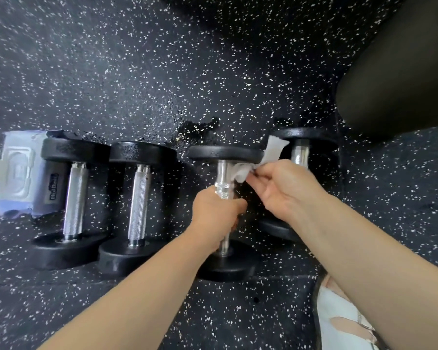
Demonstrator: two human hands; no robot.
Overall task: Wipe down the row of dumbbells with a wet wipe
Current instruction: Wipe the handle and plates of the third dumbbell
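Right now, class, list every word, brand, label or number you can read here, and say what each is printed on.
"HuB": sideways on the side of the wet wipe pack; the letters after it are blurred.
Raised marking on the pack's lid: too blurred to read.
The four dumbbells: no readable numbers or marks show.

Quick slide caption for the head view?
Left hand grips the third dumbbell; right hand pinches a wet wipe at its far end.
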